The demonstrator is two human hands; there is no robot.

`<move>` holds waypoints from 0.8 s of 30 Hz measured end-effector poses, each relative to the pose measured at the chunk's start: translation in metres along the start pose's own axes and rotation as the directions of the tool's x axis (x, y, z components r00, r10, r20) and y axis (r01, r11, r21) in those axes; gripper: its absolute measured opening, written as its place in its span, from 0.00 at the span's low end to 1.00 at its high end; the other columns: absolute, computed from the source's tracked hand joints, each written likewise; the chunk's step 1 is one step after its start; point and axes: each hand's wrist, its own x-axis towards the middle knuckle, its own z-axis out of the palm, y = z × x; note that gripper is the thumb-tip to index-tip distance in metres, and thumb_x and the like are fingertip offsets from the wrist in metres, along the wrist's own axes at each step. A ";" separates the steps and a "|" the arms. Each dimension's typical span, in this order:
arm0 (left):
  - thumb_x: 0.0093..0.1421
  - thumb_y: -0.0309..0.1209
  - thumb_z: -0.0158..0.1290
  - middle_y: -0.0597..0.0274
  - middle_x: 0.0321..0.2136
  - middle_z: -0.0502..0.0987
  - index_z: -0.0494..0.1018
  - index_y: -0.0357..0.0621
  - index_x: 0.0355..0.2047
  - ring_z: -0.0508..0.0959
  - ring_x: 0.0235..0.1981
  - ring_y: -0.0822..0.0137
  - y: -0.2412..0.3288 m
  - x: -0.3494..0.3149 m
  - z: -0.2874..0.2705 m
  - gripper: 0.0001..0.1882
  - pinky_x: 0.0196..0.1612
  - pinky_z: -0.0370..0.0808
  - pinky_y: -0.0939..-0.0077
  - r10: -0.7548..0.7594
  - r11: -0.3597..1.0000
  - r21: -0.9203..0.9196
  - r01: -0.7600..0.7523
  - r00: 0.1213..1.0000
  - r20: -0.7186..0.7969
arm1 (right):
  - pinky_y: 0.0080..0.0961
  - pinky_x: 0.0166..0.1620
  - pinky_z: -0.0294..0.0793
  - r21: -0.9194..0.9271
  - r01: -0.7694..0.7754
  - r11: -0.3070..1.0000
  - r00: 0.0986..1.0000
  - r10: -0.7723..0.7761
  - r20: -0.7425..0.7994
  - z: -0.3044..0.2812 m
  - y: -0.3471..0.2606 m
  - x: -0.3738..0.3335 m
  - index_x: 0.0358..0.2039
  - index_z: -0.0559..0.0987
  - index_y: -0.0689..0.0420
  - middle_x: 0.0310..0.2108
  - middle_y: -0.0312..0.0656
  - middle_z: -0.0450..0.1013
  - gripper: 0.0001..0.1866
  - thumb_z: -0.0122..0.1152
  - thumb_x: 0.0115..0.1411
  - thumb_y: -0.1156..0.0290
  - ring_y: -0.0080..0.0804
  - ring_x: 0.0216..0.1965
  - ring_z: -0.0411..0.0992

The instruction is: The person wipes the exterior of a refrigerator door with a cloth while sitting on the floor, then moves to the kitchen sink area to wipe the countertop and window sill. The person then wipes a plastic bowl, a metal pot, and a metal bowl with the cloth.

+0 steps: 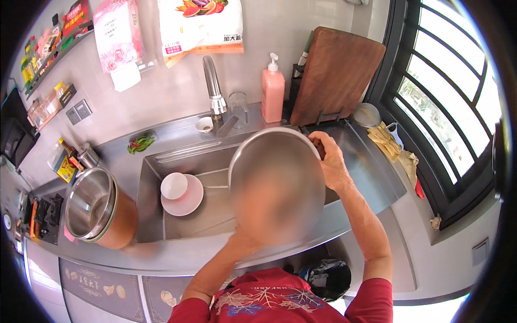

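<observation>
A round steel basin (pixel 277 144) is held tilted above the right part of the sink (pixel 212 226). My right hand (pixel 331 159) grips its upper right rim, fingers curled over the edge. My left hand (pixel 246 240) reaches to the basin's lower left side. Blur covers that hand's fingers and most of the basin's inside, so I cannot tell how the left fingers lie. A small white and pink bowl (pixel 174 185) rests on a pink plate (pixel 188 207) in the left part of the sink.
The faucet (pixel 211 81), a glass mug (pixel 238 107), a small white cup (pixel 204 124) and a pink pump bottle (pixel 273 89) line the back. A wooden chopping board (pixel 336 75) stands at right. Nested steel bowls sit in an orange-brown pot (pixel 125 220) at left.
</observation>
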 end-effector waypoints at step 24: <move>0.53 0.17 0.53 0.76 0.16 0.59 0.59 0.44 0.18 0.56 0.19 0.83 -0.029 -0.010 -0.012 0.15 0.21 0.54 0.86 -0.707 0.676 -0.599 0.429 0.607 -0.364 | 0.33 0.44 0.68 -0.605 0.334 0.723 0.598 -0.658 -0.458 0.007 -0.032 -0.056 0.35 0.76 0.57 0.39 0.48 0.67 0.17 0.64 0.41 0.84 0.42 0.41 0.66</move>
